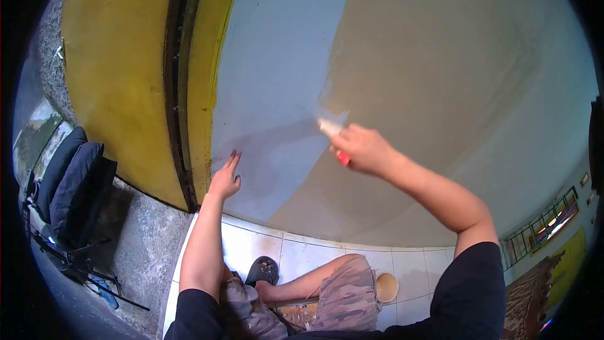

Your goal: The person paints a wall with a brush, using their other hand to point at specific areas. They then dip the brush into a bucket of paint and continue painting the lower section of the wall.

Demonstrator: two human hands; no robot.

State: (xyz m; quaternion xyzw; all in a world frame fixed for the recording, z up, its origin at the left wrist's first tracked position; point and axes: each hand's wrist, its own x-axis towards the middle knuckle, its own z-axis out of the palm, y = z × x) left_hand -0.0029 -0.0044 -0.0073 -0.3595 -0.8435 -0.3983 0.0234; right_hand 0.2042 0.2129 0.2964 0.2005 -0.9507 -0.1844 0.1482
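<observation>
My right hand (pixel 368 149) is closed around a paintbrush (pixel 328 128) with a pale head and a red handle. The brush head is slightly blurred and lies against the wall (pixel 283 56), near the edge where a beige-brown painted area (pixel 428 63) meets a bluish-grey strip. My left hand (pixel 226 179) has its fingers stretched out at the lower left of that strip, at the wall, and holds nothing. Beside my bent knee on the tiles stands a small cup (pixel 387 288) with beige paint in it.
A yellow door or panel (pixel 119 69) with a dark vertical gap borders the wall on the left. Dark cushions lie on a folding chair (pixel 75 189) at far left. White floor tiles (pixel 308 250) run along the wall's foot. A barred window (pixel 544 223) shows at right.
</observation>
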